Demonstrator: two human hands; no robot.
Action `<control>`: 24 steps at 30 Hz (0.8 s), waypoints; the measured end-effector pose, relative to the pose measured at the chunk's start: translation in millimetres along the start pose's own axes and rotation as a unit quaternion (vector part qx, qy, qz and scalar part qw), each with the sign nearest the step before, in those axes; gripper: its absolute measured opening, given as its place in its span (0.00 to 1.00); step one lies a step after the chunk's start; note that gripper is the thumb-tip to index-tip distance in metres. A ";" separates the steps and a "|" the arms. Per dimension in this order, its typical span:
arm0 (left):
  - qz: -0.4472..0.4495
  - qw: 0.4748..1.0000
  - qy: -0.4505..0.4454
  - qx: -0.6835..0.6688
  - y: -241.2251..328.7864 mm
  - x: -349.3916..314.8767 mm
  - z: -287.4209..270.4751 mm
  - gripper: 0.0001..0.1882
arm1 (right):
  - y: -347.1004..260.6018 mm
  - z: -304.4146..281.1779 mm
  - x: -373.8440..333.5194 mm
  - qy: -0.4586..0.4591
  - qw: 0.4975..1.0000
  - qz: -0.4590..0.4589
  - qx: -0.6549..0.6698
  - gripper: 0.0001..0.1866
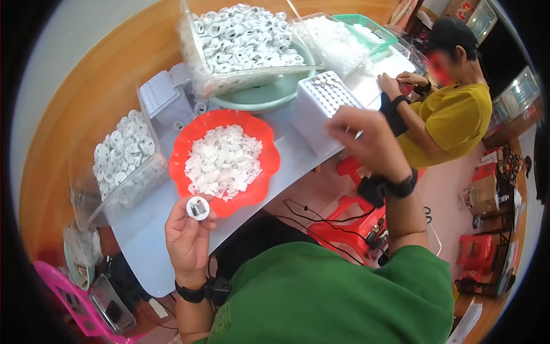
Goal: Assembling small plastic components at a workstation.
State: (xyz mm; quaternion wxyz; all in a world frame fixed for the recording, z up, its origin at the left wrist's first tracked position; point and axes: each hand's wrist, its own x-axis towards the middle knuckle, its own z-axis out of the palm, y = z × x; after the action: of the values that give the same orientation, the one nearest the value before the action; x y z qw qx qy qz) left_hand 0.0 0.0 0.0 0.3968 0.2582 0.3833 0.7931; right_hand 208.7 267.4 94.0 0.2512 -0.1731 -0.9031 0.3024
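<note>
My left hand point(189, 238) pinches a small round white plastic housing point(198, 208), its inner side with metal parts turned up, just off the near rim of a red scalloped bowl point(271, 166). Thin white plastic pieces point(223, 160) fill this bowl. My right hand point(369, 140) is raised at the right-hand edge of a tall white stack of trays point(312, 117), whose top holds rows of small round silvery discs point(331, 94). Its fingers are curled and slightly blurred. A small bright spot shows by them, too small to name.
A clear bin point(197, 51) of white housings rests on a green basin point(269, 103). Another clear bin point(154, 163) stands left, beside stacked white trays point(160, 94). A co-worker in yellow point(458, 117) works at the table's far right. Red stools point(349, 221) and cables lie below.
</note>
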 end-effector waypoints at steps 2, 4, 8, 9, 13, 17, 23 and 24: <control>-0.005 1.000 0.007 0.005 0.2 7.3 -0.1 0.18 | 25.2 -14.5 9.6 0.069 0.994 0.050 -0.062 0.06; -0.014 1.000 0.006 -0.004 -7.0 6.4 12.8 0.18 | 45.5 -43.5 20.3 0.067 0.991 0.034 -0.115 0.05; -0.038 0.999 0.004 -0.015 -10.4 9.2 18.2 0.17 | 57.5 -56.2 44.6 0.049 0.981 0.043 -0.182 0.05; -0.036 0.999 0.004 -0.015 -10.6 8.4 19.4 0.17 | 65.8 -54.3 52.0 0.050 0.981 0.041 -0.182 0.05; -0.053 0.998 0.001 -0.021 -14.1 11.1 21.2 0.17 | 99.3 -46.1 67.1 0.023 0.977 0.007 -0.210 0.06; -0.064 0.998 -0.008 -0.023 -15.3 12.2 22.3 0.17 | 115.1 -36.5 69.5 0.007 0.977 -0.003 -0.213 0.06; -0.072 0.997 0.006 -0.010 -20.7 15.0 25.9 0.17 | 117.6 -40.0 72.8 -0.016 0.979 0.012 -0.204 0.05; -0.076 0.997 -0.008 -0.016 -21.4 16.4 27.1 0.17 | 114.1 -41.6 70.7 -0.017 0.976 0.025 -0.218 0.04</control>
State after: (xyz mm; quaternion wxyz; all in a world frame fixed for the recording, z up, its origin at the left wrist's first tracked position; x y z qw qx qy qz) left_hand 19.5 32.9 -0.1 0.4633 0.2282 0.3860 0.7644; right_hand 192.7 405.8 75.2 0.1844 -0.2409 -0.9468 0.1074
